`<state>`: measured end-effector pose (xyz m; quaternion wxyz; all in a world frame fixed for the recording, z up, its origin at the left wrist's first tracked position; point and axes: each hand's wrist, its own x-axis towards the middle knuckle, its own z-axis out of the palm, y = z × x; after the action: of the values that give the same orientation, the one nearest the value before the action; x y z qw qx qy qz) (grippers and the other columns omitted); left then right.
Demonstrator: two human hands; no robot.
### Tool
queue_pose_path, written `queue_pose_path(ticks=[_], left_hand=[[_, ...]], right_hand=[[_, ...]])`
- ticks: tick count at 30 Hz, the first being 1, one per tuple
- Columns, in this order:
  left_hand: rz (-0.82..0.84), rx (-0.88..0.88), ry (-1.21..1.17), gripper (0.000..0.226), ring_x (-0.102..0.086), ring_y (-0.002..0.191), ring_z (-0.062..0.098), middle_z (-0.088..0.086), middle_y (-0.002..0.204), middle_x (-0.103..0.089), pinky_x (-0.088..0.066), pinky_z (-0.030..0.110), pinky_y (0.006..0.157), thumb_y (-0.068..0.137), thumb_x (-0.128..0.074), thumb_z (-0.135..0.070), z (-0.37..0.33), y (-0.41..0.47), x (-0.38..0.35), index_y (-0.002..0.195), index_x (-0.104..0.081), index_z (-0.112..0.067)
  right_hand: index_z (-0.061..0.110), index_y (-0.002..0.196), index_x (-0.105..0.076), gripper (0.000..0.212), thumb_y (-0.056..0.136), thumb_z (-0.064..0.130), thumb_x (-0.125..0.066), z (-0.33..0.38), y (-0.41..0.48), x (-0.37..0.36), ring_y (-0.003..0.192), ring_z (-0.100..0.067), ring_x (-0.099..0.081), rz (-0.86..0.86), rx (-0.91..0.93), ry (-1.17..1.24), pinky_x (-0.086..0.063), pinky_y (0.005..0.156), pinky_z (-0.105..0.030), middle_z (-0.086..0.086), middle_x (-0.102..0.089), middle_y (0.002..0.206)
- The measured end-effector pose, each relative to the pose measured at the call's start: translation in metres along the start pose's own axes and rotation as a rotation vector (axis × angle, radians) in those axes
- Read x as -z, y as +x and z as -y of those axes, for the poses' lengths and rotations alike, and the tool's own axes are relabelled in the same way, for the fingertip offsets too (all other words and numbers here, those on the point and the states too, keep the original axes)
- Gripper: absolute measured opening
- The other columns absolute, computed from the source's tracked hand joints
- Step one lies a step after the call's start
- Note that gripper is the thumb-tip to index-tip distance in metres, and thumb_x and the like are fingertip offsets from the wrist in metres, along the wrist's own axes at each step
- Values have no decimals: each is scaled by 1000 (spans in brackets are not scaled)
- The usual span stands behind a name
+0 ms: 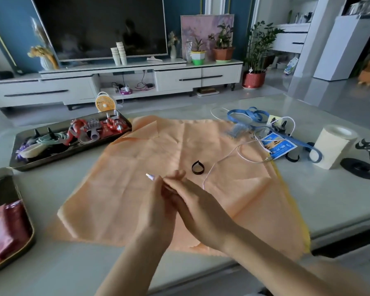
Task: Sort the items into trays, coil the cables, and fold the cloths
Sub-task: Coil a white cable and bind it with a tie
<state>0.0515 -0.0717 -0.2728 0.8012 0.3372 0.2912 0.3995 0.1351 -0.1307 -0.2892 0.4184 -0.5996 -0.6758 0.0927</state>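
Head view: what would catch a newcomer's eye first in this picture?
A large orange cloth lies spread flat over the middle of the table. Above its near part the left hand and right hand meet, the left one pinching the plug end of a white cable that trails right. A tray crowded with small items stands at the left.

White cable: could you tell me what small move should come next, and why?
Probably begin winding the white cable into loops: the left hand pinches its plug end, the right hand is beside it, and the rest trails uncoiled across the orange cloth.
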Motion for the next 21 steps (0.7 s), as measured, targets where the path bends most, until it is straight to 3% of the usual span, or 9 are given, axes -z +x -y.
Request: queue_pose_path(ticks=[2, 4, 6, 7, 10, 12, 14, 18, 21], left_hand=[[-102, -20, -224, 38, -63, 80, 17, 4, 70, -68, -49, 32, 80, 100, -28, -20, -28, 12, 15, 71, -51, -10], [-147, -42, -439, 34, -53, 49, 10, -3, 46, -51, -52, 22, 58, 96, -31, -14, -60, 19, 33, 63, -40, -14], [-75, 9, -549, 25, -30, 34, 3, -9, 40, -33, -30, 10, 38, 81, -41, -9, -83, 17, 50, 57, -41, -16], [-19, 36, -529, 22, -20, 35, 2, -9, 40, -27, -21, 11, 36, 74, -46, -8, -90, 13, 54, 54, -43, -17], [145, 115, -284, 19, -9, 40, 4, -10, 46, -13, -17, 18, 32, 58, -58, -6, -98, 0, 52, 52, -46, -19], [225, 163, -162, 22, -8, 39, 5, -10, 46, -11, -15, 18, 30, 63, -57, -10, -97, -7, 45, 50, -43, -21], [253, 220, -133, 35, -7, 39, 5, -10, 45, -10, -10, 17, 31, 79, -46, -17, -92, -7, 41, 47, -34, -23], [204, 321, -14, 38, -9, 35, 8, -7, 38, -18, -9, 17, 34, 80, -37, -19, -74, 0, 29, 42, -36, -20], [185, 378, 150, 43, -37, 29, 10, 0, 40, -45, -27, 12, 31, 90, -40, -20, -48, 4, 21, 50, -56, -12]], right_hand=[[22, 125, -51, 27, 99, 20, -42, -1, 1, -7, 87, 10, -53, -14, -42, 39, -40, 74, -10, 25, -54, 96], [16, 113, -59, 20, 98, 21, -46, -9, 1, -6, 78, 13, -49, -16, -84, 65, -35, 70, -6, 29, -49, 83], [15, 102, -65, 16, 96, 19, -51, -18, 2, 0, 74, 8, -52, 16, -119, 88, -37, 69, -9, 24, -55, 77], [17, 94, -67, 14, 95, 17, -53, -21, 4, 3, 70, 5, -52, 36, -161, 120, -39, 67, -13, 18, -58, 75], [29, 61, -62, 27, 88, 29, -63, -27, 13, 16, 59, 2, -47, 152, -322, 270, -35, 60, -15, 8, -54, 62], [32, 55, -67, 27, 79, 42, -63, -31, 18, 28, 61, 0, -51, 283, -391, 336, -36, 62, -13, 0, -60, 61], [32, 59, -70, 23, 82, 34, -67, -37, 23, 35, 59, -1, -50, 355, -401, 285, -36, 59, -14, 5, -58, 58], [20, 61, -60, 31, 83, 41, -65, -44, 40, 30, 55, -11, -41, 195, -434, -190, -32, 56, -30, 3, -48, 59], [16, 64, -47, 41, 83, 50, -60, -31, 48, 19, 67, -17, -44, 12, -430, -419, -27, 58, -31, 3, -48, 64]])
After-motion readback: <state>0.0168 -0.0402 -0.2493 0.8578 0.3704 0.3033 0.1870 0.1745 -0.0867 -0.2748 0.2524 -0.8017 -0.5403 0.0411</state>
